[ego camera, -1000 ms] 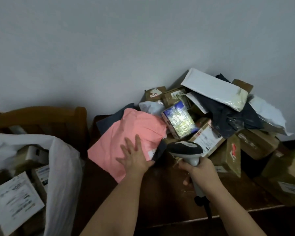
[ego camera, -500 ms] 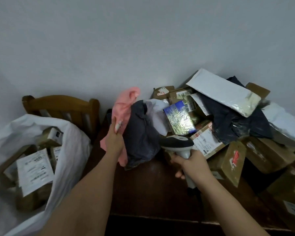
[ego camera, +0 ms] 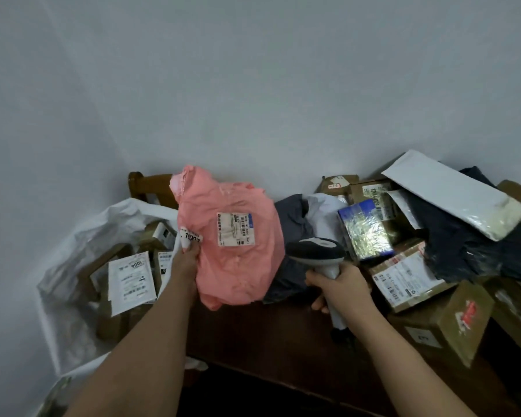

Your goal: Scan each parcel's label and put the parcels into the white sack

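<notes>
Item: crumpled pink plastic mailer bag (ego camera: 235, 254). A second ago it lay flat on the dark wooden desk (ego camera: 283, 335) under my open left palm; now it is lifted and turned, white printed label (ego camera: 235, 229) facing me, ready to scan.

Left grip (ego camera: 187, 260): clenched on the mailer's left edge beside a small numbered sticker.

Right grip (ego camera: 340, 288): wrapped round the grey handheld barcode scanner (ego camera: 316, 255), just right of the mailer.

Crinkled white plastic sack (ego camera: 82, 236): left of my left grip, open, boxes inside.

One pink mailer (ego camera: 232, 251), one scanner (ego camera: 316, 254), one white sack (ego camera: 73, 266), one chair (ego camera: 151, 188), two hands. Boxes in pile: count unclear.
</notes>
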